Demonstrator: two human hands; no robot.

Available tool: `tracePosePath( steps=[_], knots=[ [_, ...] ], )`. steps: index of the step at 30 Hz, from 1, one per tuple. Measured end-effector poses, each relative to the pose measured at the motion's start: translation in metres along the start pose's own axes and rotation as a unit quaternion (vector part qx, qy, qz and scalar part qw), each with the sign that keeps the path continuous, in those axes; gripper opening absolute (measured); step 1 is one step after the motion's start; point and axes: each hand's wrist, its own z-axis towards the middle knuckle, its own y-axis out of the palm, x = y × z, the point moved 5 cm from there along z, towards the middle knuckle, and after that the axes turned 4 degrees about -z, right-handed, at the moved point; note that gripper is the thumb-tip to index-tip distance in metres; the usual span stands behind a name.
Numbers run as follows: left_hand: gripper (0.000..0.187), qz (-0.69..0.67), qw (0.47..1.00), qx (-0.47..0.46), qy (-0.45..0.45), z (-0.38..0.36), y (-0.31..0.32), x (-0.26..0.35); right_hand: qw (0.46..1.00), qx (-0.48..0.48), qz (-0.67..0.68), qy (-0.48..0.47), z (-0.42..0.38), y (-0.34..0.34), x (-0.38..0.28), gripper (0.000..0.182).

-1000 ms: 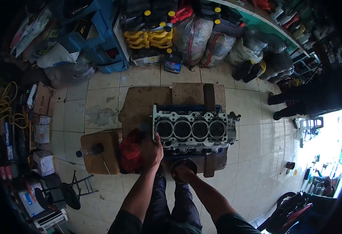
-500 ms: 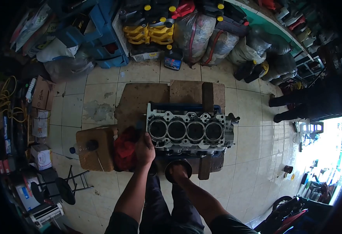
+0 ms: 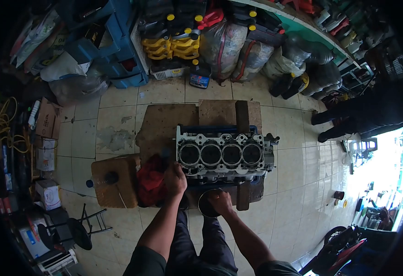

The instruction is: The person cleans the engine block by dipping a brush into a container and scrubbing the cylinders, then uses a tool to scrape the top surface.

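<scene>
A metal engine block (image 3: 221,173) with a row of several round cylinder bores lies in front of me. At its lower left corner, my left hand (image 3: 175,181) is closed against the block's edge, with part of the fingers hidden. A crumpled red cloth (image 3: 151,181) lies just left of that hand. Below the block, near my knees, is a round dark bowl (image 3: 206,205) with a pale rim. Over the bowl's upper right side, my right hand (image 3: 220,201) is closed with fingers curled; what it holds, if anything, is too dark to make out.
Cardboard (image 3: 164,120) and wooden bars (image 3: 242,115) lie under the block. A stained yellowish jerrycan (image 3: 118,184) stands left, a black stool (image 3: 79,233) lower left. Oil bottles (image 3: 200,76) and stuffed sacks line the back. Another person's dark-trousered legs (image 3: 341,124) are at right.
My right hand has moved from inside the bowl up and right to its rim side. My left hand keeps its place at the block's corner. The whole view has shifted slightly.
</scene>
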Motion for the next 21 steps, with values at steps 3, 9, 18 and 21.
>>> tracePosePath(
  steps=[3,9,18,21],
  knots=[
    [0.040,-0.019,1.000,0.005,0.012,0.001,-0.003,0.004,0.996,0.039,0.065,-0.057,-0.018,-0.038,-0.004,0.028],
    [0.041,-0.052,0.998,-0.038,-0.007,0.000,-0.003,-0.001,0.946,0.047,0.318,0.037,-0.052,-0.162,-0.090,0.019],
    [0.040,0.019,0.999,-0.016,-0.024,0.006,-0.009,0.021,0.945,0.273,0.107,-0.145,0.044,-0.217,-0.138,0.024],
    [0.040,-0.009,0.999,-0.045,-0.030,0.008,-0.010,0.030,0.905,0.352,0.047,-0.236,0.058,-0.194,-0.133,0.024]
  ],
)
